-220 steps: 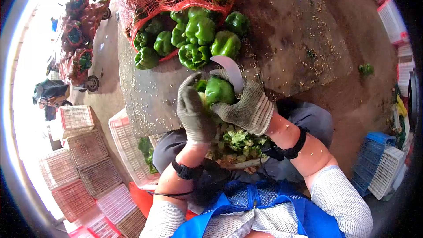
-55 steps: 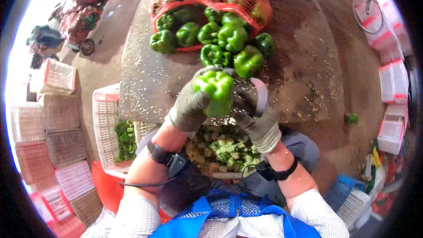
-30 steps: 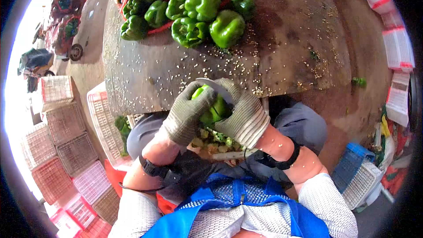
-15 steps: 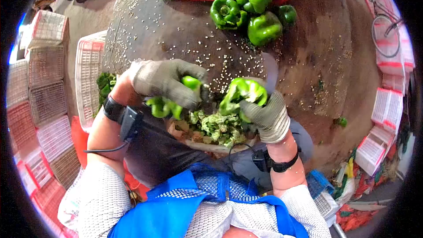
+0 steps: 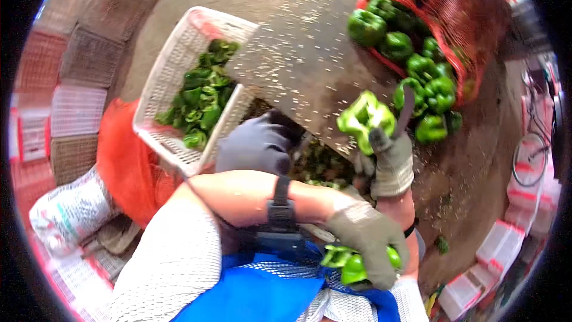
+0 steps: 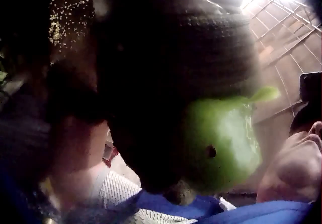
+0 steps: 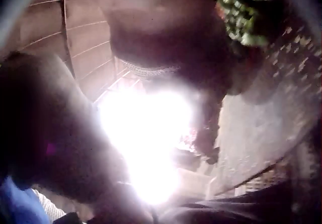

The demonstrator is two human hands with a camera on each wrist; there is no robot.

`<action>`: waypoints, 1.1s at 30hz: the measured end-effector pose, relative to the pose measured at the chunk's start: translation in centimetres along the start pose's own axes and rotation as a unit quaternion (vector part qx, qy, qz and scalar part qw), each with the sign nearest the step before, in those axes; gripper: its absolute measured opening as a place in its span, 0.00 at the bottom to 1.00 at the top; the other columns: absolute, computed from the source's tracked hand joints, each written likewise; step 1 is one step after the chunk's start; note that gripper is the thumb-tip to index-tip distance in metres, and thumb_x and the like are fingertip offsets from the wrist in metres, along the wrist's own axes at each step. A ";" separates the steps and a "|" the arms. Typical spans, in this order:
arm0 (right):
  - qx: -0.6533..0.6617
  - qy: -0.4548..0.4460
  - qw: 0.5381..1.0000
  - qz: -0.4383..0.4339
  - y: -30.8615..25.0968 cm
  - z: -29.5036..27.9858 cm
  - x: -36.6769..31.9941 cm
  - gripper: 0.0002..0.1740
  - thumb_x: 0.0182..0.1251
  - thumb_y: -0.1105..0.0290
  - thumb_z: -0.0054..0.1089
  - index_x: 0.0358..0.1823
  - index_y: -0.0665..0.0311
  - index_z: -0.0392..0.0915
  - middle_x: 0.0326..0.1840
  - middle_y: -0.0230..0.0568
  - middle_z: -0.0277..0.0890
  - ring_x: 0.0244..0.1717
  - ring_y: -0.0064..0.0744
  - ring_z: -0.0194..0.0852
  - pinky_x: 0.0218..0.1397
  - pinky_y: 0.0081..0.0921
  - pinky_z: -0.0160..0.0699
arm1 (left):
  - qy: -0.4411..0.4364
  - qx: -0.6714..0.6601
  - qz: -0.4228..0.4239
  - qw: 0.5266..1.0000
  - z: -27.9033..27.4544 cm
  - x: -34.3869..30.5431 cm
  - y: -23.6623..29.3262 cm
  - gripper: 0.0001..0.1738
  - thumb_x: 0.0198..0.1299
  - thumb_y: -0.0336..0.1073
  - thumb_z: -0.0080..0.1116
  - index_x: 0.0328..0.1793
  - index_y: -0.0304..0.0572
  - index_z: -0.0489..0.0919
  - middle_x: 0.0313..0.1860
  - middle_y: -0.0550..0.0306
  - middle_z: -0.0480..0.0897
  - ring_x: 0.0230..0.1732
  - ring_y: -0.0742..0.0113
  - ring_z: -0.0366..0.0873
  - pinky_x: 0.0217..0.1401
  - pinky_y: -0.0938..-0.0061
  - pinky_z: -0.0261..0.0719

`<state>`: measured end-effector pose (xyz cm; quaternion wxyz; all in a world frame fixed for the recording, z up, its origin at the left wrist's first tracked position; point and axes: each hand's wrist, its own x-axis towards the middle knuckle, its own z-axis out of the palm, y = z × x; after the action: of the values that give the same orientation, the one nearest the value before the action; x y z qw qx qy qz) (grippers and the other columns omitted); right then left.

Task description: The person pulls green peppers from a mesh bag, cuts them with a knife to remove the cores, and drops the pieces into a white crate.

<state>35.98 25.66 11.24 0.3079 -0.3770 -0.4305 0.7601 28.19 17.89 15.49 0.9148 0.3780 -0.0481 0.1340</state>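
My gloved left hand (image 5: pixel 370 241) has crossed low in front of the blue apron and grips cut green bell pepper pieces (image 5: pixel 354 268). A green pepper piece (image 6: pixel 226 146) with a small dark hole shows under that glove in the left wrist view. My gloved right hand (image 5: pixel 392 167), over the table's near edge, holds an opened bell pepper (image 5: pixel 364 120), its pale inside showing, together with a curved knife (image 5: pixel 407 110) whose blade points up. In the right wrist view glare and shadow hide most of the work. Whole bell peppers (image 5: pixel 440 92) spill from a red mesh sack (image 5: pixel 444 0) beyond.
Seeds litter the wooden table (image 5: pixel 298 77). A white crate (image 5: pixel 164 77) at its left holds cut green peppers (image 5: pixel 199 98). Scraps (image 5: pixel 325 164) lie below the table edge, between the knees. Stacked crates (image 5: pixel 89 62) stand far left, near an orange-red cloth (image 5: pixel 128 161).
The hands first worked together on one pepper, then parted with pieces of it. The left has swung across the body toward the right; the right keeps pepper and knife. The view has turned left.
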 end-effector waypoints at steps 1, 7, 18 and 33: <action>0.008 -0.018 1.000 0.013 -1.2 3.3 1.4 0.36 0.61 0.56 0.74 0.64 0.70 0.73 0.51 0.40 0.82 0.48 0.30 0.82 0.52 0.27 0.81 | -0.004 -0.001 0.032 0.999 0.2 0.3 -0.6 0.14 0.57 0.39 0.71 0.44 0.39 0.83 0.33 0.61 0.84 0.33 0.74 0.80 0.36 0.76 0.79; -0.048 -0.110 0.990 -0.067 -0.2 14.0 7.1 0.34 0.65 0.52 0.69 0.62 0.71 0.74 0.55 0.40 0.82 0.55 0.23 0.78 0.59 0.23 0.76 | 0.071 0.104 0.102 0.987 1.8 -6.0 5.2 0.20 0.49 0.35 0.77 0.47 0.40 0.83 0.37 0.61 0.85 0.38 0.74 0.81 0.41 0.75 0.81; 0.020 0.008 0.999 -0.037 1.8 0.8 2.7 0.54 0.62 0.39 0.64 0.79 0.61 0.48 0.63 0.50 0.74 0.32 0.26 0.72 0.27 0.24 0.76 | 0.620 -0.102 0.490 0.604 -7.7 -9.7 6.4 0.23 0.73 0.58 0.48 0.48 0.46 0.74 0.35 0.56 0.81 0.32 0.67 0.81 0.36 0.72 0.83; -0.122 0.115 0.981 -0.099 -1.3 -9.1 -4.4 0.45 0.73 0.56 0.60 0.83 0.50 0.42 0.59 0.35 0.75 0.55 0.25 0.70 0.62 0.24 0.68 | 0.493 0.541 0.085 0.676 -7.5 -1.6 3.5 0.25 0.52 0.36 0.74 0.56 0.41 0.81 0.42 0.48 0.80 0.46 0.52 0.79 0.49 0.65 0.79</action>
<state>46.12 26.61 10.57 0.3812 -0.4518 -0.5167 0.6193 25.61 25.22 12.30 0.4263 0.6800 0.4590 0.3810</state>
